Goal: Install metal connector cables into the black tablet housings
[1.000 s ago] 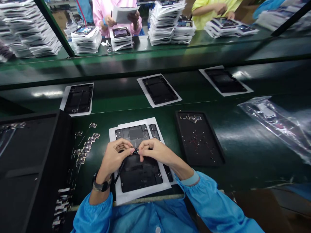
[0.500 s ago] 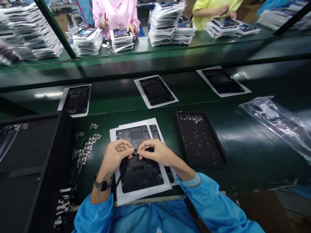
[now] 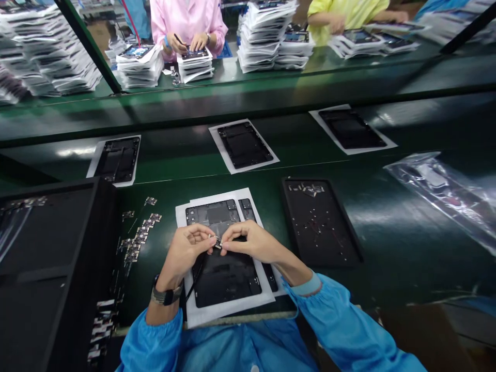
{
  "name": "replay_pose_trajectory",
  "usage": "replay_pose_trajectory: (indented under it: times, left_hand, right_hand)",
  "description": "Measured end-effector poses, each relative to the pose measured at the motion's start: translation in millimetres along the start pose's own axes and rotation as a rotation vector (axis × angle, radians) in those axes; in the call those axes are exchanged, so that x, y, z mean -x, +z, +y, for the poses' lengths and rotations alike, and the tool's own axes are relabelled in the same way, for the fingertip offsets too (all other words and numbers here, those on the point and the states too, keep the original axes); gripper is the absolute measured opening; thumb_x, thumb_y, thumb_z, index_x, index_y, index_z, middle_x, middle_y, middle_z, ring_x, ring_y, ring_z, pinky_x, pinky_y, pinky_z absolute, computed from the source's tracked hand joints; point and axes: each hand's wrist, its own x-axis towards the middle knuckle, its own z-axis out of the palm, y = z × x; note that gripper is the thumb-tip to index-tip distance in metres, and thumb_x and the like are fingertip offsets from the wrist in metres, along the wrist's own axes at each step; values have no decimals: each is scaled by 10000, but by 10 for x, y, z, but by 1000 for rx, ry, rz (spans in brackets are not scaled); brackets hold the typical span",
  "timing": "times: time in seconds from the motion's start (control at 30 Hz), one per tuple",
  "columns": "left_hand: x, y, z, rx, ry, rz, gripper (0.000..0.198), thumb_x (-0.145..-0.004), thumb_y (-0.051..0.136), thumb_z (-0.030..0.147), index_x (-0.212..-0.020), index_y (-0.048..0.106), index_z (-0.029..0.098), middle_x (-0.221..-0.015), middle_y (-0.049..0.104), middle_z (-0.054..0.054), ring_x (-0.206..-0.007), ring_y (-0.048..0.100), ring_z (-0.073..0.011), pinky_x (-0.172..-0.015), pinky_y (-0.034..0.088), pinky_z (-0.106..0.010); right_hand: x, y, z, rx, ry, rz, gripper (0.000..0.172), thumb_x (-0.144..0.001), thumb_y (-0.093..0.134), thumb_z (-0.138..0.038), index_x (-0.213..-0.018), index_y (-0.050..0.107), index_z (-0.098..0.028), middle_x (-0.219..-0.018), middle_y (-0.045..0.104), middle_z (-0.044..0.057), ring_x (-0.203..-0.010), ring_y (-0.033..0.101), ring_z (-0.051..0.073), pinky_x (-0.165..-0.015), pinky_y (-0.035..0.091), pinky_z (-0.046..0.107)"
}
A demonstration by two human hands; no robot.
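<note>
Between my fingertips is a small circuit board (image 3: 217,242), held over a black tablet housing (image 3: 227,281). My left hand (image 3: 192,244) pinches its left end, and my right hand (image 3: 248,241) pinches its right end. The housing lies on a white sheet (image 3: 213,315), with a second dark housing (image 3: 246,207) partly showing under it on the right. A thin black strip, close to my left wrist, lies at the housing's left edge. More small boards (image 3: 139,235) are lined up on the green table to the left.
A black tray (image 3: 323,227) with small parts stands at right, beside a clear plastic bag (image 3: 437,181). A large black box (image 3: 77,248) is at left. Housings on sheets (image 3: 245,144) lie beyond; people work behind stacks (image 3: 265,36).
The small board between my fingers has tilted and shifted slightly right. The three far housings have moved a little left. Across the table, the hands of two people have moved.
</note>
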Motion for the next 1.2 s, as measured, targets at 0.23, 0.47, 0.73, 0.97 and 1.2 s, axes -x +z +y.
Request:
replay_pose_trajectory:
  times: [0.23,0.47,0.73,0.97,1.2]
  left_hand:
    - [-22,18,20,-2,-14,-3,228,-666,795,304,-750,675,130,-567,626,-9,-541,582,-120,-556,447,-217]
    - [452,-128,334,-21,139,384,183,-673,801,264,-783,701,158,-766,686,-31,-723,634,-138,-647,505,-197]
    - [884,-141,453,138,285,567,388,-715,771,228,-1090,680,184,-764,652,-8,-618,596,-105,-581,502,-190]
    - [743,-49,39,196,158,424,187,-707,770,251,-847,699,151,-785,669,-20,-699,627,-121,-682,506,-215]
    - [687,190,-301,139,31,279,202,-688,762,270,-816,668,145,-723,643,-16,-627,571,-111,-563,456,-198]
  right_hand:
    - [-13,-29,-51,19,-6,-27,211,-786,689,-360,-803,685,-150,-767,750,53,-761,689,182,-757,502,298]
    - [460,-150,-105,609,-70,254,140,-875,620,-306,-804,686,-206,-838,710,39,-865,615,212,-847,406,379]
    - [620,245,293,1045,1,417,86,-843,670,-245,-825,606,-191,-704,622,29,-714,555,205,-664,328,316]
    - [587,376,276,1035,-19,444,164,-868,593,-154,-716,553,-201,-682,610,27,-712,550,210,-665,337,317]
    - [765,557,416,871,-157,486,97,-895,545,-154,-879,622,-212,-804,700,47,-770,632,214,-709,471,315]
